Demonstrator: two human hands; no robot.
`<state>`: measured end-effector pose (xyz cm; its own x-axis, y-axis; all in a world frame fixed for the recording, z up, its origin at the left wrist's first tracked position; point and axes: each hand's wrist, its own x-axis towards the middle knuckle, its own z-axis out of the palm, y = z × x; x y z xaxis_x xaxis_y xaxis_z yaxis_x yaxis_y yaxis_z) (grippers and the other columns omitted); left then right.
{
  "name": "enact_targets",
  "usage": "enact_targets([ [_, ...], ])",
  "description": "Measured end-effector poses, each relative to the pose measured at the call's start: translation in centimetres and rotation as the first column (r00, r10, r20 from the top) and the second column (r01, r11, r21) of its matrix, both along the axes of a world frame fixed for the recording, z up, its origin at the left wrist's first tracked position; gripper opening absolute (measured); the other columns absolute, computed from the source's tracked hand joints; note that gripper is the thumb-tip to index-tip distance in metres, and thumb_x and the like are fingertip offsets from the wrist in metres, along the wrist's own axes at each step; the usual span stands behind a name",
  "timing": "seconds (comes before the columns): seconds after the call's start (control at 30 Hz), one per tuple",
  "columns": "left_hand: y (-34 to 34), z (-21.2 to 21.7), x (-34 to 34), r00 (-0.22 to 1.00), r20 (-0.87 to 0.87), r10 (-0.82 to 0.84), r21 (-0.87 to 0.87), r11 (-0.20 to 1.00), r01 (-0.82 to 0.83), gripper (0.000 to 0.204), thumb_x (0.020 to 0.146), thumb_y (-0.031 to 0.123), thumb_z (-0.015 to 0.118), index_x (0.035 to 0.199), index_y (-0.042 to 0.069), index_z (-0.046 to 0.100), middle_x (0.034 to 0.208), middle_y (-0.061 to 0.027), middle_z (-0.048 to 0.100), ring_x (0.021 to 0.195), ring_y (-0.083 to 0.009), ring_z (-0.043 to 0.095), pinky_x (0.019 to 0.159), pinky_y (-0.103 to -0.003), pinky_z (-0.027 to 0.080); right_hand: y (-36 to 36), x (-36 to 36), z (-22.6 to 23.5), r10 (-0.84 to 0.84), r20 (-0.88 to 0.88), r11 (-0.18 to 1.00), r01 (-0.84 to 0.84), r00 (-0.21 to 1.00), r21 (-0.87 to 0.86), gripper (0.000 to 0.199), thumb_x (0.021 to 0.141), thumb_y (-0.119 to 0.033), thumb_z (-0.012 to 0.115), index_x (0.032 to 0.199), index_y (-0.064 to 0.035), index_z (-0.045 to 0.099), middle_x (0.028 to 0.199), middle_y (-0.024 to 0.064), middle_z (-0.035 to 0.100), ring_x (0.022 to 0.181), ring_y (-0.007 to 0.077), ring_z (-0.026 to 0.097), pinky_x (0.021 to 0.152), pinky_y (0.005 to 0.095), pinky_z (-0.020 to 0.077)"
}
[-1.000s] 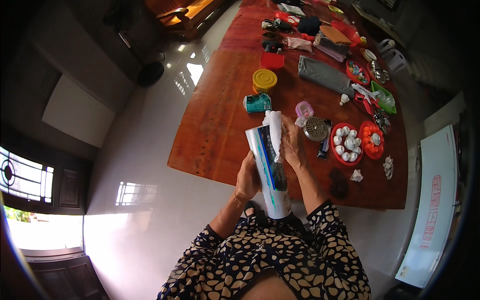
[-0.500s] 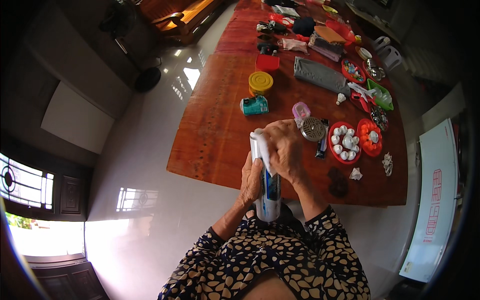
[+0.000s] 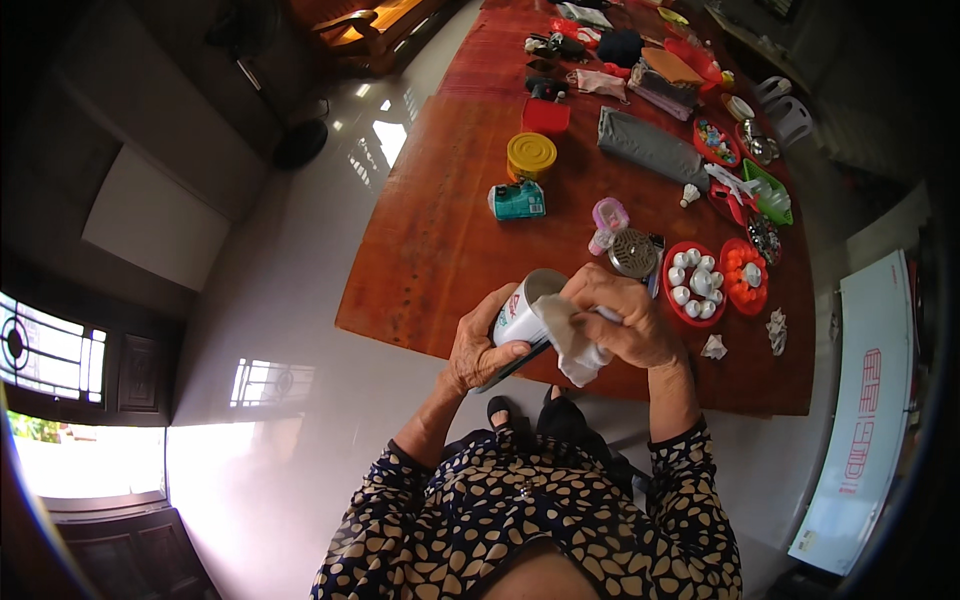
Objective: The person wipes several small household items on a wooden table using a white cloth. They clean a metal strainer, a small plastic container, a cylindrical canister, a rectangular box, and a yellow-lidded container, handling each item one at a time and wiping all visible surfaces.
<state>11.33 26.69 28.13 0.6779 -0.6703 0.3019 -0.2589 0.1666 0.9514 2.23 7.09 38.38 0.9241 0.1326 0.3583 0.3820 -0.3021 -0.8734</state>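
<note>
The person is standing at the near edge of a reddish wooden surface (image 3: 440, 250), holding a white cylindrical can (image 3: 522, 310) in front of the chest, just above that edge. The left hand (image 3: 480, 345) is wrapping around the can's lower part with fingers closed on it, while the right hand (image 3: 625, 325) is gripping a crumpled white cloth (image 3: 575, 345) and pressing it against the can's side near the open top. Just beyond the hands, a round metal strainer (image 3: 633, 252) is lying beside a small pink-lidded jar (image 3: 608, 215), and two red trays (image 3: 715, 280) with small white and orange pieces are sitting to the right. Farther out, a teal box (image 3: 518, 200), a yellow round tin (image 3: 531, 155), a red square container (image 3: 546, 116) and a grey folded pouch (image 3: 650, 148) are spreading across the surface. Crumpled paper scraps (image 3: 714, 347) are lying near the right edge. Nothing is standing between the hands and the can.
</note>
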Motion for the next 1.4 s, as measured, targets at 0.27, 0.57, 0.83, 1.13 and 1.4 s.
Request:
enact_targets([
  [0.27,-0.1,0.2,0.1,0.982,0.175,0.073,-0.020,0.997,-0.070,0.083,0.070,0.057,0.073,0.124,-0.001,0.051,0.100,-0.0157,0.061,0.089,-0.0294,0.063,0.077,-0.035,0.050,3.3,0.0,0.5,-0.224,0.374,0.848,0.369,0.900,-0.380,0.016,0.074,-0.004,0.070,0.089,-0.0003,0.063,0.102,0.0044,0.060,0.092,0.0251,0.052,0.078,0.0349,0.0434],
  [0.57,0.1,0.9,-0.5,0.965,0.255,0.059,-0.070,0.997,-0.042,0.085,0.066,0.061,0.073,0.123,0.001,0.053,0.101,-0.0159,0.061,0.087,-0.0301,0.063,0.076,-0.036,0.051,1.0,-2.1,0.3,-0.130,0.004,0.963,0.126,0.991,0.238,0.007,0.082,-0.001,0.062,0.088,0.0028,0.062,0.097,0.0112,0.060,0.081,0.0182,0.057,0.071,0.0300,0.0465],
  [0.83,0.9,1.4,-0.3,0.961,0.248,0.120,-0.043,0.993,-0.113,0.084,0.067,0.060,0.074,0.123,0.001,0.053,0.100,-0.0150,0.062,0.087,-0.0288,0.064,0.074,-0.035,0.052,4.4,-1.3,1.3,-0.186,0.337,0.840,0.327,0.923,-0.434,0.030,0.074,-0.003,0.070,0.102,0.0016,0.062,0.118,0.0118,0.055,0.106,0.0325,0.050,0.088,0.0399,0.0439],
  [1.13,1.2,0.5,-0.7,0.962,0.250,0.111,-0.067,0.993,-0.097,0.085,0.068,0.059,0.074,0.124,-0.001,0.050,0.101,-0.0160,0.061,0.088,-0.0303,0.064,0.075,-0.035,0.051,3.6,-1.5,1.0,-0.025,0.286,0.933,0.125,0.958,-0.338,0.035,0.071,0.000,0.071,0.105,0.0016,0.062,0.113,0.0107,0.060,0.103,0.0311,0.053,0.087,0.0389,0.0465],
  [1.4,2.0,1.9,0.1,0.857,0.474,0.202,-0.005,0.974,-0.227,0.083,0.066,0.059,0.074,0.121,0.001,0.053,0.102,-0.0148,0.062,0.087,-0.0299,0.065,0.072,-0.036,0.054,5.5,-1.8,2.1,-0.211,0.339,0.706,0.383,0.917,-0.596,0.033,0.075,-0.004,0.070,0.106,0.0005,0.061,0.113,0.0121,0.059,0.102,0.0291,0.053,0.086,0.0372,0.0469],
])
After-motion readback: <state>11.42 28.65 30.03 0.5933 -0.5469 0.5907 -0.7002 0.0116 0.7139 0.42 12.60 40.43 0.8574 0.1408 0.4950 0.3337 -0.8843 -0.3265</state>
